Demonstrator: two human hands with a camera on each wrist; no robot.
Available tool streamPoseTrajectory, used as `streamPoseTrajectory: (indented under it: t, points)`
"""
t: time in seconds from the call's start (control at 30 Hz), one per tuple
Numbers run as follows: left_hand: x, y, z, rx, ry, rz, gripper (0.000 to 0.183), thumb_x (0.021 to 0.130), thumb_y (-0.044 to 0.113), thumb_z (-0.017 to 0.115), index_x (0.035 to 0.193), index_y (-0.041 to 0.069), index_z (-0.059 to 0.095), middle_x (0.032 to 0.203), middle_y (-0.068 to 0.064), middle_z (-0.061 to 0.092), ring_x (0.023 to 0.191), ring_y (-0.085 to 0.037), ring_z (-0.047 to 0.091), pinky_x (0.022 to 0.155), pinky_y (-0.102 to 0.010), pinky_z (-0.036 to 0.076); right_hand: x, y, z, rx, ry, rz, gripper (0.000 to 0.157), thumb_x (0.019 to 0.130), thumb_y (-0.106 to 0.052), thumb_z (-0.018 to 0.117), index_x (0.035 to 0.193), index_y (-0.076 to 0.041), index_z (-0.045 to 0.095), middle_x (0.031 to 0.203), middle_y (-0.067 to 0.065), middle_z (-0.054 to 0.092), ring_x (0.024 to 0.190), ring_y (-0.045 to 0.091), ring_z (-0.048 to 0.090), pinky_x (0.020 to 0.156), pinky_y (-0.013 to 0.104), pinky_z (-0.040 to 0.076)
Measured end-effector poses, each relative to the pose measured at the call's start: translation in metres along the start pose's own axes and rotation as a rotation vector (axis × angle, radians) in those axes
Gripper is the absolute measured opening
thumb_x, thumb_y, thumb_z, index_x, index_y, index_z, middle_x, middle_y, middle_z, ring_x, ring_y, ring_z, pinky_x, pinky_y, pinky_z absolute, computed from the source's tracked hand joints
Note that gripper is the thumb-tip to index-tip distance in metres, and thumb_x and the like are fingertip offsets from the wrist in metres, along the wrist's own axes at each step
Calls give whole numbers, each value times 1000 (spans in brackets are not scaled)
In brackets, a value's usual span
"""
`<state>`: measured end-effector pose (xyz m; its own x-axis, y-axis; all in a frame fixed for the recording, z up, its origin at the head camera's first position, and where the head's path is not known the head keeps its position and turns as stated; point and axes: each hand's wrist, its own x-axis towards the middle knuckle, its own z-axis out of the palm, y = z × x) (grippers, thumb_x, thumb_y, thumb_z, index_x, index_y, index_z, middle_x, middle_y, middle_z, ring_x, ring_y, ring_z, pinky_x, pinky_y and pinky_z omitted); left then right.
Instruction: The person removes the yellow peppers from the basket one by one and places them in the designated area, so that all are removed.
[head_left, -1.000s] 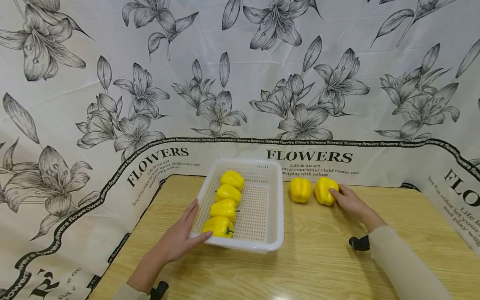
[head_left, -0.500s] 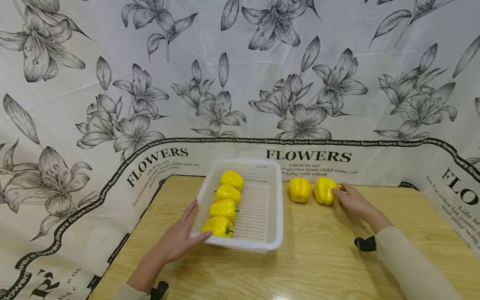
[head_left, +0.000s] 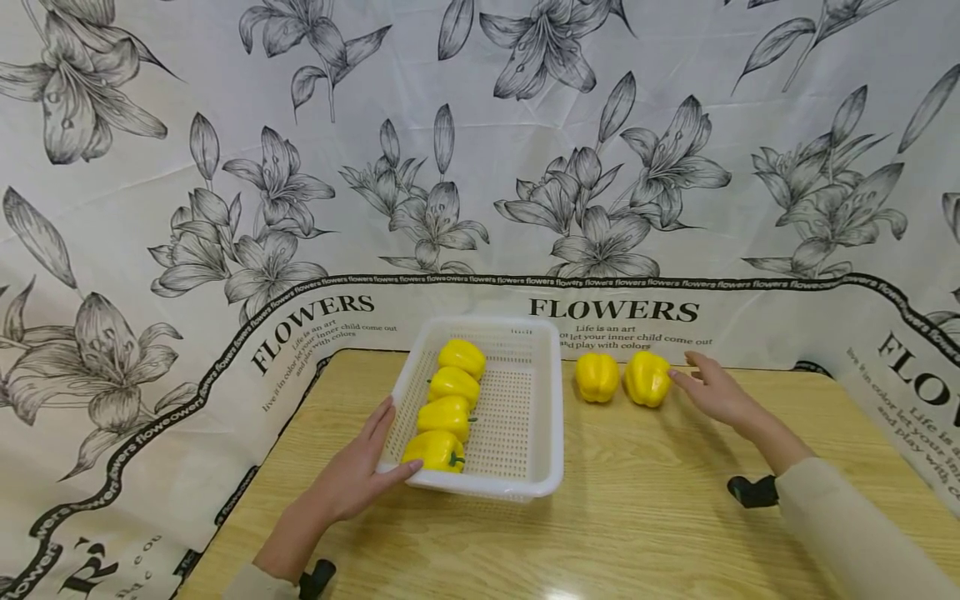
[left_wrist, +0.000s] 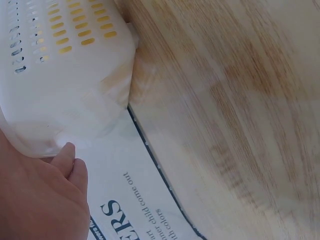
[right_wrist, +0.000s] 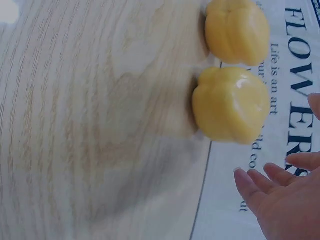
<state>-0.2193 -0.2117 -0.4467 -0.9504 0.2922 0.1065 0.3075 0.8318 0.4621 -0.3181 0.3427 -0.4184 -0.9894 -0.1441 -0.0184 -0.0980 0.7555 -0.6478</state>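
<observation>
A white plastic basket stands on the table, with several yellow bell peppers lined up along its left side. My left hand grips the basket's near left corner, thumb over the rim and fingers along the outer wall. In the left wrist view, fingertips of that hand show at the basket's edge. Two more bell peppers sit right of the basket, a nearer-to-basket one and a right one. Beside the right pepper, my right hand has its fingers spread and holds nothing; the right wrist view shows this hand apart from the pepper.
The wood-grain table ends at a white cloth with printed flowers and lettering, hanging behind and at the sides. A black strap piece sticks out under the right sleeve, another near the left sleeve.
My right hand has come away from the right bell pepper, moving slightly right with its fingers opening. The left hand and the basket have stayed in place.
</observation>
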Motion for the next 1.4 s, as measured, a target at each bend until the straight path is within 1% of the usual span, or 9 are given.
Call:
streamPoseTrajectory:
  t: [0.1, 0.3, 0.53, 0.77, 0.97, 1.17, 1.4]
  points:
    - [0, 0, -1, 3, 1, 1, 107, 92, 76, 50, 166, 11, 9, 172, 1, 1, 151, -37, 29, 117, -57, 34, -2, -7, -2, -3, 11, -32, 82, 111, -44, 38, 156, 16, 7, 154, 47, 16, 137, 65, 25, 106, 74, 33]
    - [-1, 1, -1, 6, 6, 3, 107, 92, 77, 50, 165, 10, 10, 172, 0, 1, 151, -37, 29, 117, -57, 34, -10, -25, -1, -2, 10, -69, 85, 109, -48, 44, 157, 14, 11, 155, 44, 18, 137, 64, 27, 105, 73, 35]
    - [-1, 1, -1, 3, 2, -2, 107, 92, 77, 50, 166, 11, 9, 172, 0, 1, 150, -38, 31, 116, -58, 35, -18, -48, 7, 32, 2, -141, 81, 108, -42, 50, 158, 12, 16, 156, 43, 19, 136, 62, 32, 104, 70, 40]
    - [0, -1, 1, 2, 0, -4, 106, 92, 77, 49, 166, 11, 9, 173, -1, 2, 151, -37, 30, 116, -58, 35, -22, -67, 18, 64, -11, -201, 77, 107, -36, 55, 158, 9, 19, 158, 39, 20, 139, 60, 31, 106, 69, 41]
    - [1, -3, 2, 6, -2, 0, 107, 92, 77, 49, 166, 11, 8, 173, -2, 2, 151, -36, 30, 116, -58, 36, -27, -84, 25, 67, -13, -279, 72, 106, -28, 59, 156, 10, 24, 156, 37, 27, 136, 59, 36, 107, 68, 40]
    - [1, -3, 2, 10, 9, 4, 107, 92, 78, 49, 166, 12, 9, 173, -3, 3, 151, -36, 30, 116, -57, 36, -32, -100, 34, 94, -18, -357, 66, 104, -23, 63, 154, 6, 32, 155, 32, 33, 135, 56, 40, 107, 67, 41]
    - [1, -2, 1, 7, 3, 2, 107, 92, 78, 49, 166, 12, 8, 172, 1, 0, 151, -35, 29, 116, -57, 36, -33, -115, 49, 106, -26, -461, 63, 101, -19, 67, 151, 6, 39, 152, 30, 41, 132, 51, 47, 104, 63, 47]
